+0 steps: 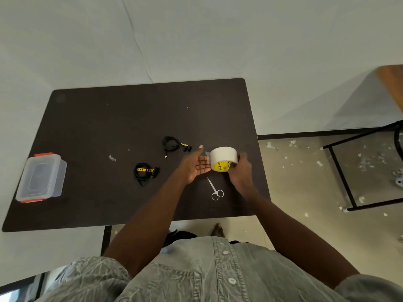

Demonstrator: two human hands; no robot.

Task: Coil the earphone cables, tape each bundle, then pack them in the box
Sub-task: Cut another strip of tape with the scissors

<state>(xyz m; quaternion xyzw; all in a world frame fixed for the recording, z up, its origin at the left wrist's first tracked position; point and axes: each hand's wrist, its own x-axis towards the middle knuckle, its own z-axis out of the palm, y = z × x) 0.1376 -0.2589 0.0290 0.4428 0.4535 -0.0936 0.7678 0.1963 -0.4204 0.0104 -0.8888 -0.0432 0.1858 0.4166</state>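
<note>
Right hand (239,171) has the tape roll (223,159), fingers curled round its far side and down onto the yellow core, so most of those fingertips are hidden behind the roll. Left hand (194,166) comes in flat at the roll's nine o'clock, palm up toward the camera, fingers straight and touching the roll's edge; the thumb points off toward eleven o'clock. Whether a loose tape end sits between thumb and roll is hard to make out; there is a pale sliver there, nothing clearer.

Two black earphone bundles lie on the dark table (109,118). One earphone coil (172,143) is at ten o'clock from the roll, its buds trailing toward the left hand. The second bundle (145,173), with yellow on it, sits at eight o'clock from the first; tape or label, I cannot tell. Scissors (214,189) lie at six o'clock from the roll, just beside the right wrist. The clear box (41,177) with red clips sits well apart at the table's nine o'clock edge, lid on, contents not visible. A small pale scrap (112,158) lies between box and coils.
</note>
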